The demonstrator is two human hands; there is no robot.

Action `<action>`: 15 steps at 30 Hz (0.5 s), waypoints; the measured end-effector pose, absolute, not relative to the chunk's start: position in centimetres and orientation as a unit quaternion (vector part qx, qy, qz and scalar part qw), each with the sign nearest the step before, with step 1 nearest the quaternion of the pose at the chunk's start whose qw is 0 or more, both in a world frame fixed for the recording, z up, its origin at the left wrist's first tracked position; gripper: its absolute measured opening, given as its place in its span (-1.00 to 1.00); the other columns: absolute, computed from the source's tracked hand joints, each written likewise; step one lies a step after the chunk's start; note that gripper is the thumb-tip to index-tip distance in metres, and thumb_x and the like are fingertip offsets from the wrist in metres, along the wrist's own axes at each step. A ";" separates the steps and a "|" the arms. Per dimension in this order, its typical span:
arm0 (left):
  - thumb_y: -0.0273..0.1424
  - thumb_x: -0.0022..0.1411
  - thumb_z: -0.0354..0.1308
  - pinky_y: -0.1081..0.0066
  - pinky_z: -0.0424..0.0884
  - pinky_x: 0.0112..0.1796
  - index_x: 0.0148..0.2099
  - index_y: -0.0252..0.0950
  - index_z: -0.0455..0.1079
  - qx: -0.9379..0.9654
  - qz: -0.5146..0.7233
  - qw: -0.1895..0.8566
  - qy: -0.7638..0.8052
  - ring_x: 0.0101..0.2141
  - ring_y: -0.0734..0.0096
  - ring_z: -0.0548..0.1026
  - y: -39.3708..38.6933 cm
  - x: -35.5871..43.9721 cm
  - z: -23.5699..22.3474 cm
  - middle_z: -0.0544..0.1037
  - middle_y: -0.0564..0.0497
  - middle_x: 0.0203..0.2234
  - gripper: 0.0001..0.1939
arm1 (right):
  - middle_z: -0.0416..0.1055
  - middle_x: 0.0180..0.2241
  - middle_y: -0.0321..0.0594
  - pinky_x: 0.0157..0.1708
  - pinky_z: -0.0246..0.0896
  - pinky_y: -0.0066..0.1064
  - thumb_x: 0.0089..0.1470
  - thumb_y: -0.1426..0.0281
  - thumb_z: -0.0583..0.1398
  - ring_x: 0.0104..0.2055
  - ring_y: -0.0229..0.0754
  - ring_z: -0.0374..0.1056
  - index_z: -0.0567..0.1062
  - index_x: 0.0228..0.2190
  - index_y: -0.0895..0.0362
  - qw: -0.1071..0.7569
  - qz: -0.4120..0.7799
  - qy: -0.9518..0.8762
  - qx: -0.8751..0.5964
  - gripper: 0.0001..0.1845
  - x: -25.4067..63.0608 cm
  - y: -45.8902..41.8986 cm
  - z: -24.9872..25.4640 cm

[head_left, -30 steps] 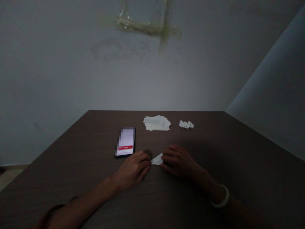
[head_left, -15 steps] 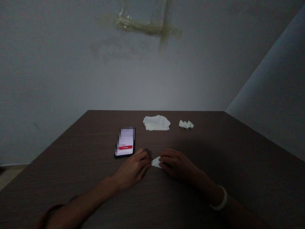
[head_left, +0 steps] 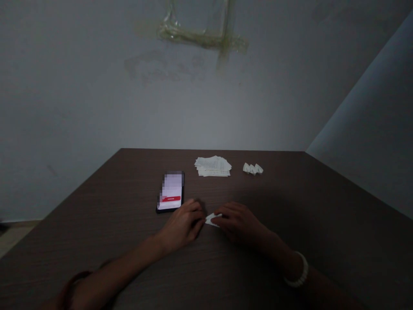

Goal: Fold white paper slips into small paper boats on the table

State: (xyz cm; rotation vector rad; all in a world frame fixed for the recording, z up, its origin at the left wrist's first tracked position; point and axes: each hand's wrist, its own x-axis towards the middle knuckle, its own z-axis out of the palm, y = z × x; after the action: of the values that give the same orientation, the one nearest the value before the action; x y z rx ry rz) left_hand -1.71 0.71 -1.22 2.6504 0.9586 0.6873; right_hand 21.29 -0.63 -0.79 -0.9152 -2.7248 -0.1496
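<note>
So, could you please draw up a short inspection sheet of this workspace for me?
Surface: dark wood-grain table, dimly lit.
Job's things: small folded white paper between the hands; stack of printed paper sheets and small folded paper pieces farther across the table.
Clutter: smartphone lying screen up, lit, near the left hand.
Hands: left hand and right hand at the folded paper from either side; white bead bracelet on the right wrist.
Cables: nothing seen.
Surroundings: grey wall with tape marks.
</note>
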 end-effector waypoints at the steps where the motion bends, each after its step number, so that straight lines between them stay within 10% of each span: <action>1: -0.52 0.27 0.03 0.30 0.32 -0.25 -0.31 -0.31 0.46 0.905 0.241 0.120 0.329 -0.25 0.26 0.34 0.8 -1.6 -1.3 0.42 -0.06 -0.36 -0.82 | 0.44 -0.17 -0.17 -0.18 0.19 -0.30 0.16 0.47 0.13 -0.19 -0.14 0.33 0.47 -0.14 0.05 0.126 -0.055 -0.940 -0.313 -0.77 21.3 -0.7 -0.7; 15: -0.59 0.07 0.14 0.32 0.32 -0.32 -0.46 -0.28 0.49 0.867 0.249 0.159 0.401 -0.31 0.26 0.39 1.1 -0.9 -0.7 0.46 0.00 -0.46 -0.84 | 0.37 -0.12 -0.12 -0.21 0.23 -0.35 0.17 0.53 0.08 -0.14 -0.15 0.26 0.43 -0.06 0.07 0.105 -0.011 -0.950 -0.296 -0.68 21.0 -0.7 -0.1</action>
State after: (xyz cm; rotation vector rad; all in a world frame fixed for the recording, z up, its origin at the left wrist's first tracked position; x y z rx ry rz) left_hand -0.89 1.11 -0.67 2.4789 1.1456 0.7130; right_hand 20.98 -0.73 -0.13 -0.8712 -2.7990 -0.0319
